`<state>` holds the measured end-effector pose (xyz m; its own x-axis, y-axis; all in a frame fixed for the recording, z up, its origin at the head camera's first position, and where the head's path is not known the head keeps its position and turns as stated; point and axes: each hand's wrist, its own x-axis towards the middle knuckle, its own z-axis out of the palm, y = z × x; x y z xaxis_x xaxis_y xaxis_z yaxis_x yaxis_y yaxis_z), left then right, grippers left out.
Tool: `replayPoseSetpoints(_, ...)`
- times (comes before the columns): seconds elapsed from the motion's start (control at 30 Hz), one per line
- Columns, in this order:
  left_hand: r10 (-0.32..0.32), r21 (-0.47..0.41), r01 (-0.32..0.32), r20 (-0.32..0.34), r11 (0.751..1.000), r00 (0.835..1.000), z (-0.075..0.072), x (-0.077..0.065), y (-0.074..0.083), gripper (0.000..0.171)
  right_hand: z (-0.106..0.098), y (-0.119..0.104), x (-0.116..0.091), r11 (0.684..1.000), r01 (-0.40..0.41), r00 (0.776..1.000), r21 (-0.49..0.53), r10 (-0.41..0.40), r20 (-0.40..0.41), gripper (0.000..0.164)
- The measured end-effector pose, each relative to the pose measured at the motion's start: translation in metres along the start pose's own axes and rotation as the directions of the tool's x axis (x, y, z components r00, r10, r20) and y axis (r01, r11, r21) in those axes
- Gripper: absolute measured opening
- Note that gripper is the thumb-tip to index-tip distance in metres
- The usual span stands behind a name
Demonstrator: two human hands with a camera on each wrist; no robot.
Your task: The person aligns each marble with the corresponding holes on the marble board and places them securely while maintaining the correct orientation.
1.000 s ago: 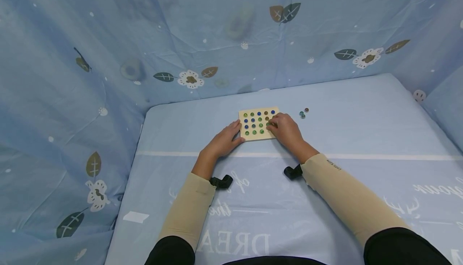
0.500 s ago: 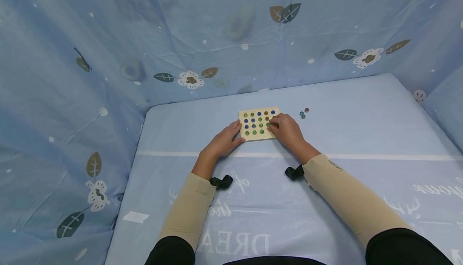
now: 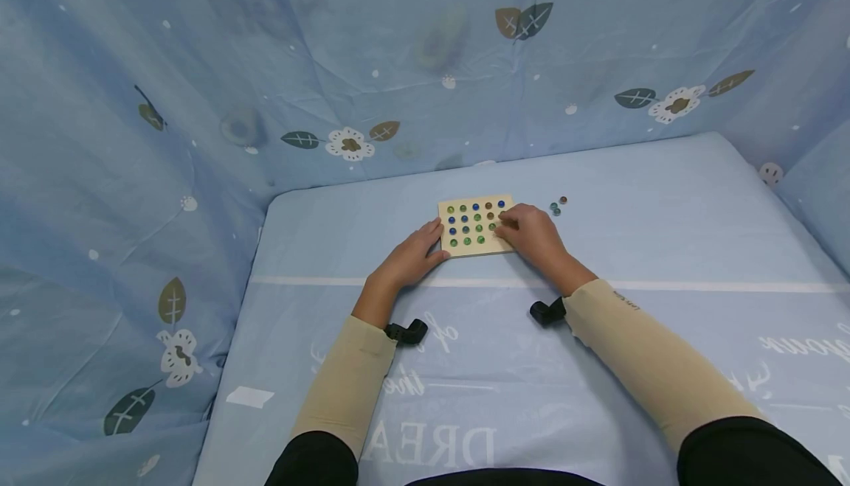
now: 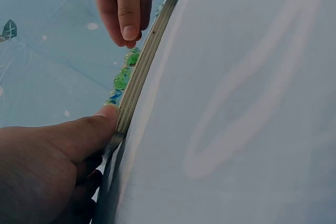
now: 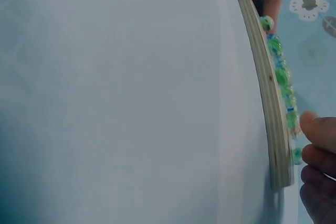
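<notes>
A pale wooden board (image 3: 475, 247) lies flat, with rows of blue, green and brownish glass marbles (image 3: 477, 218) set on its top. My left hand (image 3: 413, 254) rests at its left edge; in the left wrist view the thumb (image 4: 100, 127) presses the near corner. Over the right side is my right hand (image 3: 533, 234), thumb and fingertips a little apart beside the marbles and partly covering that end. The right wrist view shows its thumb tip (image 5: 308, 121) close to the marble row, with the other fingers loosely curled below.
A few loose marbles (image 3: 555, 210) lie on the light blue covered table (image 3: 637, 206) just beyond my right hand. A blue patterned curtain (image 3: 425, 66) closes off the back and left side. A white paper piece (image 3: 249, 397) lies at the front left.
My right hand has shifted slightly to the right, its fingertips drawing away from a green marble that now sits uncovered on the board. The left hand has stayed in place.
</notes>
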<state>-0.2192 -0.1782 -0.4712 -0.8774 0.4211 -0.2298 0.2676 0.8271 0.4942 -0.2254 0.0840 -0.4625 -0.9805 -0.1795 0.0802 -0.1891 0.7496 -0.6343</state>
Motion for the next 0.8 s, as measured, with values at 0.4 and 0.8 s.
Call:
replayPoseSetpoints(0.4, -0.006, 0.0, 0.006, -0.001, 1.0, 1.0, 0.0, 0.001, 0.0, 0.074, -0.022, 0.019, 0.001, 1.0, -0.019, 0.997, -0.001, 0.019, -0.079, 0.034)
replayPoseSetpoints(0.8, -0.012, 0.003, 0.012, 0.005, 1.0, 1.0, 0.001, 0.001, 0.001, 0.073, -0.042, 0.054, 0.001, 0.993, -0.11, 0.982, -0.036, 0.103, -0.159, 0.033)
